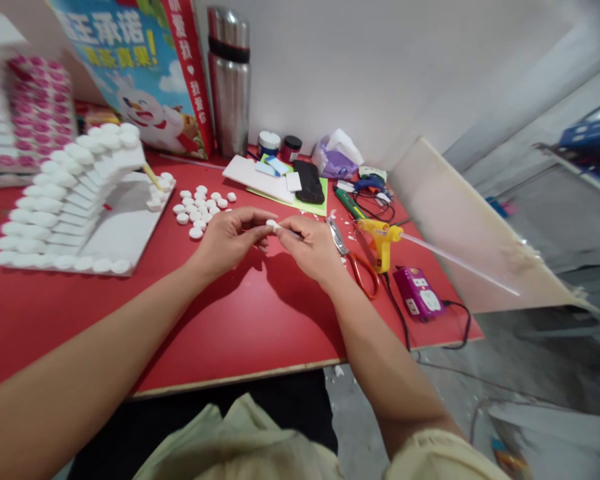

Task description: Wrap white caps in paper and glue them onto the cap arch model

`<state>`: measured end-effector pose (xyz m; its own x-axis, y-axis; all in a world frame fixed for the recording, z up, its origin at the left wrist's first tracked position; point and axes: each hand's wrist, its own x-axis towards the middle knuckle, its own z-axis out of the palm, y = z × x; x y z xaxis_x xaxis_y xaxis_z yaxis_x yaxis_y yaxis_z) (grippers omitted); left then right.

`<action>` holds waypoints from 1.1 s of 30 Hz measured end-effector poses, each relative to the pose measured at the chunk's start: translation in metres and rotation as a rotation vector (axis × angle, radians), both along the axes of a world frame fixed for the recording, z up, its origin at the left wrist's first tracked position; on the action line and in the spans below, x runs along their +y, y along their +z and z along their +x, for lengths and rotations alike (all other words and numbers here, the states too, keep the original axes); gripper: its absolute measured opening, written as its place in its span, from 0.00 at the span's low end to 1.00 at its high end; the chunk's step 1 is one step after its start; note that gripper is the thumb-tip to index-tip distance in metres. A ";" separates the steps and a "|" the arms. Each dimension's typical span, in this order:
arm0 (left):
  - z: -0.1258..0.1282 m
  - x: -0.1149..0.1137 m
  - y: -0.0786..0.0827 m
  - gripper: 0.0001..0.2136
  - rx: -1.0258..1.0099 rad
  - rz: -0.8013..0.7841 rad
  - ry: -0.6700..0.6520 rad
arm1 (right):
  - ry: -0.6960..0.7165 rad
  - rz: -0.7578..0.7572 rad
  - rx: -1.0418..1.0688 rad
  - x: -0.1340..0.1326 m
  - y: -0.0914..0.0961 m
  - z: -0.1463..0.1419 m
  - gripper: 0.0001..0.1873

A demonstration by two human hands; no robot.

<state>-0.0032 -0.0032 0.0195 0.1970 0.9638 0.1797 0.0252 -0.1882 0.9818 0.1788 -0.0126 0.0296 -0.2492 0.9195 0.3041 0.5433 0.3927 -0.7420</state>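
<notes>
Between the fingertips of my left hand (233,238) and my right hand (307,245) is a small white round piece (273,225). Both hands are closed in a pinch on it, above the red table. Just left of my left hand lies a loose pile of similar white round pieces (200,212). Farther left stands a white stair-shaped model (75,213), its edges lined with such pieces. To the right of my right hand are pliers (362,272) with red handles and a yellow glue gun (381,241) with a clear glue stick in its back.
Along the back stand a steel thermos (229,93), a colourful box (145,80), small jars (269,143), and a purple tissue pack (336,157). A purple power socket (420,293) with black cables sits near the table's right edge. A pale board (475,247) leans at the right.
</notes>
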 end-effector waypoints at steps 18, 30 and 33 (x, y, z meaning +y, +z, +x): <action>-0.001 -0.002 -0.004 0.08 0.046 0.000 0.013 | -0.015 0.095 -0.177 -0.003 0.004 -0.004 0.12; -0.001 -0.007 -0.002 0.08 0.185 0.097 0.086 | 0.134 0.141 -0.220 -0.001 0.005 0.002 0.11; -0.001 -0.007 -0.002 0.08 0.198 0.104 0.106 | 0.138 0.145 -0.229 -0.002 0.005 0.002 0.12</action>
<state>-0.0040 -0.0107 0.0178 0.1373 0.9592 0.2472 0.2396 -0.2743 0.9313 0.1805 -0.0146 0.0351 -0.4461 0.8231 0.3514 0.6243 0.5675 -0.5369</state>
